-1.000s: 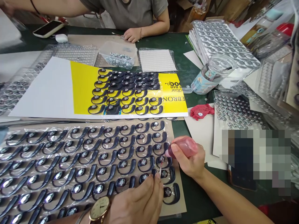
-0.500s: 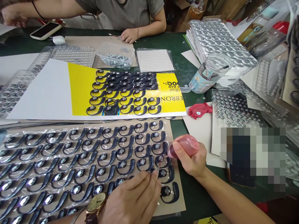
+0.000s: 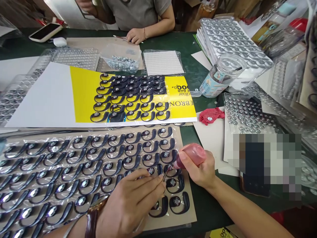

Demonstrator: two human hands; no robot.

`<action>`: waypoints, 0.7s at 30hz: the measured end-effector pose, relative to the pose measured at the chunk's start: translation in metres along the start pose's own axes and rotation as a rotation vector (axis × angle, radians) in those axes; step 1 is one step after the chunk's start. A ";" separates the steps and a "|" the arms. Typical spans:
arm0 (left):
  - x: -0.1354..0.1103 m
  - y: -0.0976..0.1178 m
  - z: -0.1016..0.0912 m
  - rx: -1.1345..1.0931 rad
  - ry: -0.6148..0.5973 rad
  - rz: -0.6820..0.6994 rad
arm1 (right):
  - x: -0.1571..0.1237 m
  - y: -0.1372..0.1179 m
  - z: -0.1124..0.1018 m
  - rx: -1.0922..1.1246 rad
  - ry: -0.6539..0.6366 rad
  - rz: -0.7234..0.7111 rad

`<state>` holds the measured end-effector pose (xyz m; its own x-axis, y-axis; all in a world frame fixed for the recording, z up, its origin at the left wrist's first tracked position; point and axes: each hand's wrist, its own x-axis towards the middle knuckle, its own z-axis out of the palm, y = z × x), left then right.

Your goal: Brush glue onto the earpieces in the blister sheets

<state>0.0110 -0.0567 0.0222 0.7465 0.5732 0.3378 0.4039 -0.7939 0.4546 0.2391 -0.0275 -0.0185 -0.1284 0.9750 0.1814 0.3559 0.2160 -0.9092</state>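
Observation:
My right hand (image 3: pixel 201 168) is wrapped round a soft squeeze bottle (image 3: pixel 192 155) of pinkish-red liquid. The bottle is tilted, its nozzle pointing left and down at a round gem on one of the black hook-shaped pieces (image 3: pixel 179 185). My left hand (image 3: pixel 135 195), a watch on its wrist, pinches a thin pointed stick (image 3: pixel 166 173) whose reddish tip is close to the same gem and the nozzle. Whether the tip touches the gem I cannot tell. Rows of these gem-set pieces lie under clear film on a brown card sheet (image 3: pixel 184 216). Some are hidden beneath my left hand.
Behind the sheet lies a yellow-and-white printed card (image 3: pixel 84 99) with more black pieces. A clear tub of gems (image 3: pixel 121 62), a plastic jar (image 3: pixel 215 79), a red cloth (image 3: pixel 211 115) and a phone (image 3: pixel 255 165) stand around. Across the table, a person's hand (image 3: pixel 136 35) rests.
My left hand has shifted left and slightly down, the stick with it. My right hand and the bottle have moved slightly left. The other person's raised arm has swung inward.

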 end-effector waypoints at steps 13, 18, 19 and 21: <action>0.003 -0.006 -0.004 -0.064 0.115 -0.027 | 0.026 -0.019 -0.010 0.204 0.077 0.058; -0.003 -0.013 0.002 0.188 0.086 0.068 | 0.033 -0.009 0.004 0.206 0.147 0.020; -0.003 -0.015 0.002 0.221 0.075 0.080 | 0.032 -0.005 0.007 0.219 0.145 0.018; 0.000 -0.018 0.003 0.262 0.044 0.100 | 0.029 0.000 0.012 0.226 0.136 0.027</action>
<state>0.0045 -0.0429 0.0116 0.7680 0.4931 0.4087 0.4564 -0.8691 0.1909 0.2243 0.0003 -0.0175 0.0097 0.9817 0.1904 0.1402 0.1872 -0.9723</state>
